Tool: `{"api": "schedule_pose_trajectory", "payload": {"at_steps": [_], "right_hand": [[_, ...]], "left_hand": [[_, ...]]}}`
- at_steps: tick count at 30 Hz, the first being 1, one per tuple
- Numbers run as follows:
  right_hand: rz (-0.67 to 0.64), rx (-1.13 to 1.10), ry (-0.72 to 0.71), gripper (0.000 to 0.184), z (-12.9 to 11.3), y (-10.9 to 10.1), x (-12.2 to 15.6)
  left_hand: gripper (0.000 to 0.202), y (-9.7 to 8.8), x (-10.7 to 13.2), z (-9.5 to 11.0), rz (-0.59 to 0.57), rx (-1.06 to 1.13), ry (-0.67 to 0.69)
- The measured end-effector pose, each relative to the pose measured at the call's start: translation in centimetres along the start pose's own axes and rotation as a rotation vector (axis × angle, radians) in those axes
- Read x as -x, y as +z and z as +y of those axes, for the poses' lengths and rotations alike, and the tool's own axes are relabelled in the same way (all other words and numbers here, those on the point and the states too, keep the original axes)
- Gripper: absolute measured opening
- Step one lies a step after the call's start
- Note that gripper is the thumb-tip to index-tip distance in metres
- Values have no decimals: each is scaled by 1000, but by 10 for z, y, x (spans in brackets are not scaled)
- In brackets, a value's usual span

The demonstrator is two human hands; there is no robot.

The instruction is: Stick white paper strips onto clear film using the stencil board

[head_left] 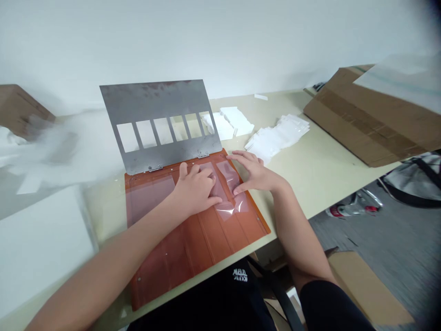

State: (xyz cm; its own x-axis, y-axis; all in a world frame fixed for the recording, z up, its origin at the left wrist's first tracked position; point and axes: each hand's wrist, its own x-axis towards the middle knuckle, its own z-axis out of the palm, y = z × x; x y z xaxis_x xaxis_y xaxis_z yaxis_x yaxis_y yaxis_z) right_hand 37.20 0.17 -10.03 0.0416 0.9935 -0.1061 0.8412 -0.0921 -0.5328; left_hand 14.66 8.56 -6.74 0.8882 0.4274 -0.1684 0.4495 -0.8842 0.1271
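A reddish-brown board [196, 243] lies on the table, with a grey metal plate [155, 103] hinged to its back edge and standing raised. A row of rectangular windows is cut through the plate. Clear plastic film pieces [225, 211] rest on the board's right half. My left hand [198, 188] presses on the film near the middle, its fingers bent and apart, thumb pointing right. Across the film's right side, my right hand [255, 174] is spread, its fingertips and thumb touching down near the board's right edge. Another clear sheet [151, 195] covers the board's back left.
Behind the board are stacks of white cards [236, 122] and a fanned pile of white sheets [279, 138]. A large cardboard box [372, 115] stands at the right. White sheet material [44, 248] lies at the left. A plastic bottle [351, 209] is beyond the table edge.
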Motion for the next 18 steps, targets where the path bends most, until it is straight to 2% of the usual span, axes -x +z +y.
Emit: {"api": "schedule_pose_trajectory", "payload": {"at_steps": [18], "right_hand": [[-7,-30,-48,106,8,1,-1]], "left_hand": [[36,-3,0,-5,-43,20,21]]}}
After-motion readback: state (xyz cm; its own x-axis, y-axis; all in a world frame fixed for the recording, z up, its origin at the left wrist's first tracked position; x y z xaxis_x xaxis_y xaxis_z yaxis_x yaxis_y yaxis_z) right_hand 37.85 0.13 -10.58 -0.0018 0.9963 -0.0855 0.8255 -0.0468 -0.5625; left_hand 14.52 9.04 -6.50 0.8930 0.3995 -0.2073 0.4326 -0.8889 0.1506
